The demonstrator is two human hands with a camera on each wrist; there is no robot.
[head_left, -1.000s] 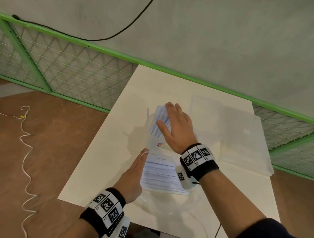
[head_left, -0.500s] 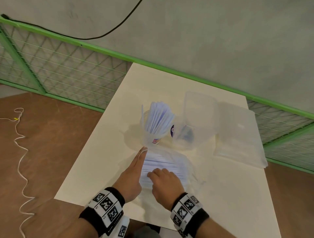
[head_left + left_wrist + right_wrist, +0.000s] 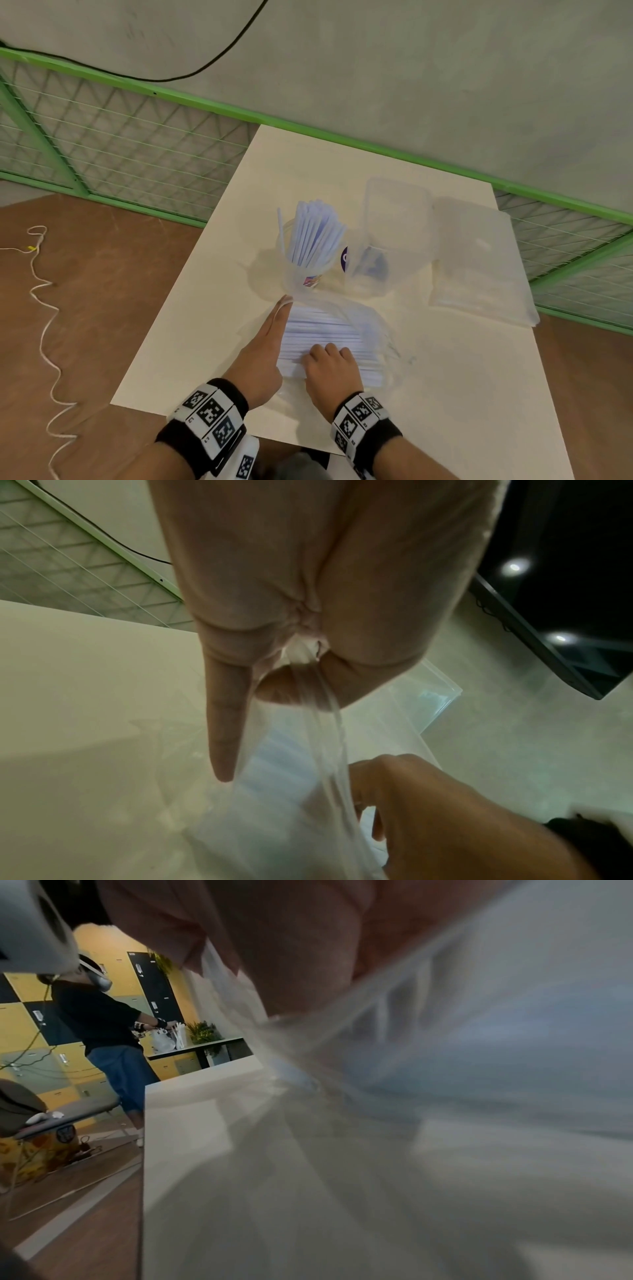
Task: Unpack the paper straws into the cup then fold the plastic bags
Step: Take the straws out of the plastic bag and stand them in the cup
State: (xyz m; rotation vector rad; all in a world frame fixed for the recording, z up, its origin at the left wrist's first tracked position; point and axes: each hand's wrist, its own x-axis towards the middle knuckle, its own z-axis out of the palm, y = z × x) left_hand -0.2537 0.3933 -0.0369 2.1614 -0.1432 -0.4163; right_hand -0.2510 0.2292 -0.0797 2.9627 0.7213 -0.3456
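Note:
A clear cup (image 3: 305,270) stands mid-table, packed with upright white paper straws (image 3: 313,233). In front of it lies a clear plastic bag (image 3: 375,329) with more straws (image 3: 325,329) lying flat in it. My left hand (image 3: 274,329) lies along the bag's left edge. In the left wrist view the left hand (image 3: 291,685) pinches the bag's film (image 3: 308,750) between thumb and fingers, index finger straight. My right hand (image 3: 327,356) is at the bag's near end, fingers curled around a bunch of straws. The right wrist view shows film (image 3: 445,1015) across the right hand (image 3: 291,947).
A clear plastic tub (image 3: 394,240) stands right of the cup. A flat stack of clear bags (image 3: 479,267) lies at the table's right side. The white table (image 3: 445,411) ends near my wrists. A green mesh fence (image 3: 120,144) runs behind. A white cord (image 3: 44,308) lies on the floor.
My right hand came back from over the cup to the near end of the bag and curled onto the straws. The left hand stayed on the bag's edge.

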